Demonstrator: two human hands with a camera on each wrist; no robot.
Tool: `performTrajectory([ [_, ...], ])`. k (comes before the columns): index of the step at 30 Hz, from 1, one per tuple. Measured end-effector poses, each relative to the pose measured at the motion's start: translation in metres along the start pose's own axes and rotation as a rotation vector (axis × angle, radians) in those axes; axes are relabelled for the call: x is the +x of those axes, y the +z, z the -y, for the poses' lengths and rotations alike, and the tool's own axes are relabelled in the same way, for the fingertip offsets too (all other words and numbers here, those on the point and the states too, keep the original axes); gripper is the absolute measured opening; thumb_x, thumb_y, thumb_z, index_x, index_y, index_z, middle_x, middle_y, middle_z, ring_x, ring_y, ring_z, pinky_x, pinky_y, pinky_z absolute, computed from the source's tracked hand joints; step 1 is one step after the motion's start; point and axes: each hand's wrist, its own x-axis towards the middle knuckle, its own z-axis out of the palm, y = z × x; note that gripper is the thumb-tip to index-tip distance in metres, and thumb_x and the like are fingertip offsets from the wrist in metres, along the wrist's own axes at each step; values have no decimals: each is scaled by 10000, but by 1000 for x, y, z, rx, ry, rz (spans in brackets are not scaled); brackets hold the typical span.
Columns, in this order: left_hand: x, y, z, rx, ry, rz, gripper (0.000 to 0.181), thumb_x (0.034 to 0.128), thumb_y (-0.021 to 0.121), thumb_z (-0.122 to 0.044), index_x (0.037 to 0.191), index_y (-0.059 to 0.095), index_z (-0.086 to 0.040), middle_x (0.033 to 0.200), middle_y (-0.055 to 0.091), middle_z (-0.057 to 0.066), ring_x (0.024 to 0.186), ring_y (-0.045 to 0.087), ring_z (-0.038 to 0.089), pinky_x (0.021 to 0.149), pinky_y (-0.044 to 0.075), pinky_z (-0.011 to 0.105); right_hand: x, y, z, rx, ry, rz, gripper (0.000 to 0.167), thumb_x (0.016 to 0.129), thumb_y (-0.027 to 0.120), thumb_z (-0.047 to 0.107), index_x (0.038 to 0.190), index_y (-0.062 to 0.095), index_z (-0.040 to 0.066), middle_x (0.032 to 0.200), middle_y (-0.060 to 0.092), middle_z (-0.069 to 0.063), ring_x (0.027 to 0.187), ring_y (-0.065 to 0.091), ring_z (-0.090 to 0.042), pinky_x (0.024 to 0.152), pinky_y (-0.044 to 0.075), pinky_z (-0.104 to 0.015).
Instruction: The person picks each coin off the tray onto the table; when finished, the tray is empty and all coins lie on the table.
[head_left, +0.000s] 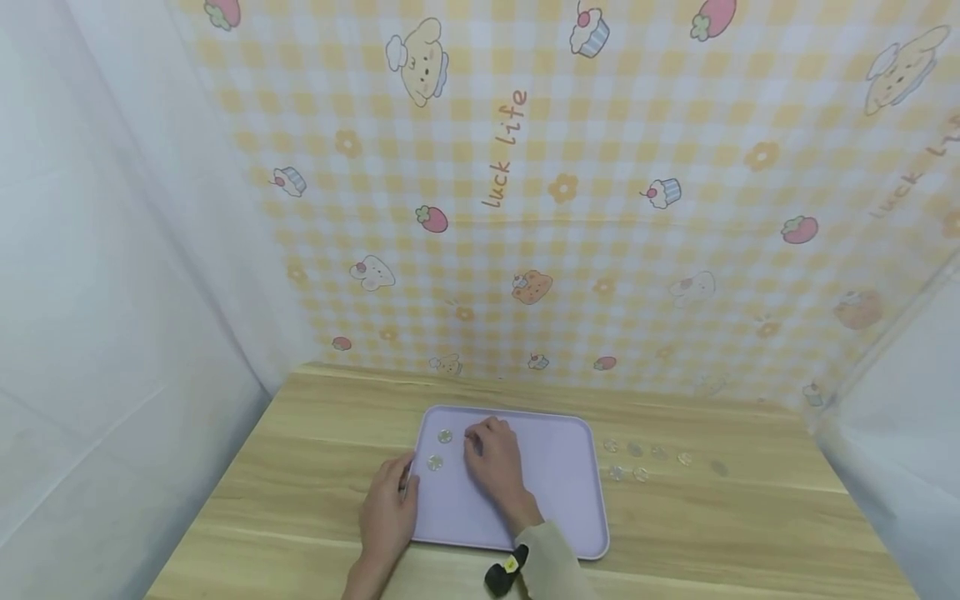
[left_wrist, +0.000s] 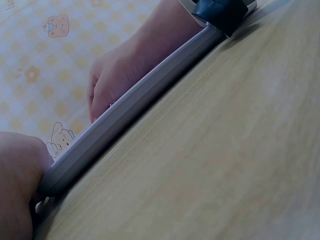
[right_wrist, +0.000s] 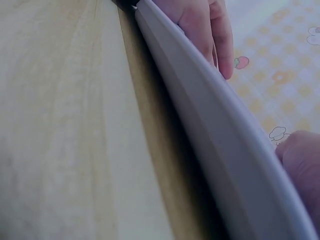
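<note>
A lilac tray (head_left: 557, 500) lies on the table. My left hand (head_left: 387, 517) grips its left edge, thumb at the rim; the left wrist view has this hand (left_wrist: 20, 175) at the tray's corner. Above the tray's left half, my right hand (head_left: 497, 467) has its fingers curled down and pinches a small clear disc, mostly hidden by the fingers. Two clear discs, one upper (head_left: 445, 436) and one lower (head_left: 435, 462), rest on the tray left of that hand. In the right wrist view, the right hand (right_wrist: 304, 162) is partly behind the tray's wall (right_wrist: 220, 135).
Several clear discs (head_left: 634, 449) are spread on the wooden table (head_left: 697, 525) right of the tray. A yellow checked cloth (head_left: 480, 250) with printed figures hangs behind the table, and white sheets (head_left: 112, 292) stand at the sides.
</note>
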Motion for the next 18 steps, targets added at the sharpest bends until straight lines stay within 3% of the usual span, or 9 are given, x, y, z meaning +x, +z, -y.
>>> performTrajectory([
  [6, -1, -2, 0, 8, -11, 3, 386, 915, 679, -116, 1296, 637, -68, 1195, 680, 104, 1001, 684, 253, 792, 565, 453, 0, 2, -1, -18, 23, -19, 94, 804, 751, 150, 888, 757, 110, 870, 649, -13, 819, 569, -203, 751, 457, -368],
  [12, 0, 0, 1, 3, 9, -10, 382, 910, 686, -111, 1288, 644, -69, 1177, 683, 100, 975, 688, 242, 781, 567, 443, 1, 0, -2, -82, 98, 18, 190, 817, 741, 200, 974, 753, 94, 892, 654, -27, 824, 562, -204, 726, 421, -343],
  [18, -1, 2, 0, 2, 13, -24, 378, 893, 703, -97, 1267, 660, -71, 1143, 690, 86, 942, 684, 221, 749, 567, 417, 1, -2, -1, -60, 146, 54, 179, 835, 723, 216, 965, 743, 94, 898, 653, -31, 839, 566, -212, 742, 416, -350],
])
